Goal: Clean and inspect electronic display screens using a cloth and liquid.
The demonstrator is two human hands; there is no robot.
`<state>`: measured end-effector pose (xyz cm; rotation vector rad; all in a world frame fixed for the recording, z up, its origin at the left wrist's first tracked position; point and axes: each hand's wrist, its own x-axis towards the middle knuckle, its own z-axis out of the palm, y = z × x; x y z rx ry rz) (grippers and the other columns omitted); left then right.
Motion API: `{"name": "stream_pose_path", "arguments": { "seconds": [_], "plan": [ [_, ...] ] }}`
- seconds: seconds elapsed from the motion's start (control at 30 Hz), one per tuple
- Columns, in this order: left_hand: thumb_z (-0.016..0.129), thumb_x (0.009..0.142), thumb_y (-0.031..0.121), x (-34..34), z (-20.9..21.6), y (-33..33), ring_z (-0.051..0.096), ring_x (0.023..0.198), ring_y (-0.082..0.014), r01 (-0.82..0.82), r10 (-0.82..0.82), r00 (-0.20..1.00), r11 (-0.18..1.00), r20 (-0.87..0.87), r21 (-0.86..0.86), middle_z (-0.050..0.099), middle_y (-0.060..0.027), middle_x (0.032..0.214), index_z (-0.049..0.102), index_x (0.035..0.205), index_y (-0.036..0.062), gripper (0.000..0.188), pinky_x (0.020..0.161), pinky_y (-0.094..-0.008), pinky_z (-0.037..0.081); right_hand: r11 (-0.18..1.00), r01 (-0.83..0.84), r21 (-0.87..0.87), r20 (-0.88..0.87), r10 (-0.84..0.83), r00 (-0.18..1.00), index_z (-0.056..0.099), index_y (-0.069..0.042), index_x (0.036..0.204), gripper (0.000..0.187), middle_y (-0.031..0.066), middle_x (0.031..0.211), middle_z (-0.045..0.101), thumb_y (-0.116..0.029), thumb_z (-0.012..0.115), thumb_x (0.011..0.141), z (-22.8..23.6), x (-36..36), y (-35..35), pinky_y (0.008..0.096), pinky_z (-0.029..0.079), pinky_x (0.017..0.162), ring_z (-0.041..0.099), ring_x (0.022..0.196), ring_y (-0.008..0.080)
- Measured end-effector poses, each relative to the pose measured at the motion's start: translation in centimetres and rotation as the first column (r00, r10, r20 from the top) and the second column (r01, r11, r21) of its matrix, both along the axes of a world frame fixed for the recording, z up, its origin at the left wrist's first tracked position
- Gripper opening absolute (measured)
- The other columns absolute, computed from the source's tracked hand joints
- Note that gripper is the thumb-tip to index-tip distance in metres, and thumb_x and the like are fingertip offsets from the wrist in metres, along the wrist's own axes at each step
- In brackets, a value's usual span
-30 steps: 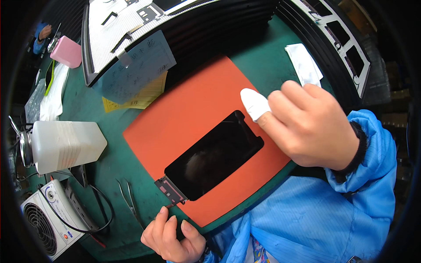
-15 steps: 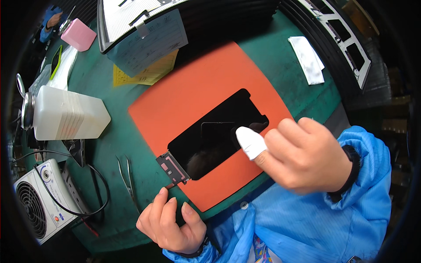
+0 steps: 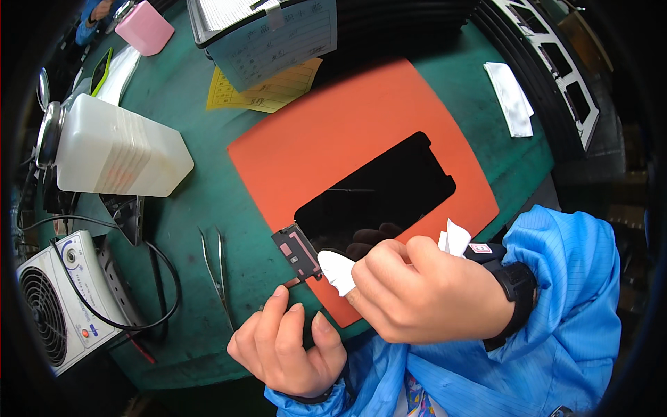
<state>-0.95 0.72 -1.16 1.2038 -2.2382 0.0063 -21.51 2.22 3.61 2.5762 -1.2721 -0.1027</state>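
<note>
A black phone screen lies face up and slanted on an orange mat. At its lower left end a flex board with a short brown tail sticks out past the mat's edge. The index fingertip of my left hand touches that tail; its fingers are loosely curled and the thumb stands apart. My right hand is closed on a white wiping cloth, whose wrapped tip covers one finger. That tip is beside the screen's lower left corner, close to the flex board. The screen's near edge is partly hidden by my right hand.
Tweezers lie left of the mat. Beyond them stand a small fan unit with a black cable, a translucent pump bottle and a pink bottle. A box with a blue card is behind the mat; a folded white cloth lies right.
My right hand has moved left and down, bringing the wrapped fingertip from the screen's middle to its lower left corner. My left fingertip stays at the flex tail. The whole view has shifted slightly.
</note>
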Motion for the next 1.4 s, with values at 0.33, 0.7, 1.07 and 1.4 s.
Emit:
{"name": "stream_pose_path", "arguments": {
  "seconds": [0.33,0.7,1.07,1.4],
  "plan": [
    [0.067,0.096,0.029,0.2,-0.1,-0.1,0.062,0.082,-0.0226,0.007,-0.007,1.0,1.0,-0.001,-0.004,0.076,-0.0129,0.103,0.067,0.1,0.0049,0.025,0.08,-0.037,0.042,0.999,-0.002,0.051,-0.078,0.006,0.997,0.065,-0.003,0.074,0.018,0.0015,0.071,0.05,-0.019,0.067,0.083,0.5,0.3,-0.1,0.0265,0.032,0.051,0.051,0.076,0.0176],
    [0.067,0.097,0.021,0.1,0.5,0.0,0.065,0.088,-0.0287,0.035,-0.036,0.999,0.998,0.009,0.055,0.074,-0.0177,0.109,0.066,0.101,0.0005,0.021,0.083,-0.039,0.045,0.998,0.042,0.054,-0.082,-0.037,0.996,0.064,-0.004,0.075,0.02,0.0022,0.069,0.05,-0.019,0.067,0.088,0.7,-0.8,0.1,0.0274,0.033,0.051,0.051,0.074,0.0179],
    [0.067,0.097,0.022,0.0,0.6,0.1,0.065,0.089,-0.0291,0.031,-0.032,0.999,0.998,0.014,0.052,0.074,-0.0176,0.109,0.067,0.101,0.0007,0.021,0.084,-0.0394,0.045,0.999,0.01,0.037,-0.061,-0.007,0.998,0.064,-0.003,0.074,0.018,0.0021,0.07,0.049,-0.019,0.067,0.083,0.4,-0.5,0.2,0.0269,0.033,0.052,0.051,0.074,0.0184],
    [0.068,0.097,0.022,0.1,0.6,0.1,0.065,0.089,-0.0292,0.019,-0.02,1.0,0.998,0.02,0.062,0.074,-0.0174,0.108,0.066,0.101,0.0007,0.022,0.084,-0.0395,0.045,0.999,0.036,0.038,-0.076,-0.033,0.997,0.064,-0.004,0.073,0.017,0.0022,0.07,0.05,-0.019,0.066,0.081,0.4,-0.5,0.1,0.0276,0.033,0.051,0.051,0.075,0.0186]
  ]
}}
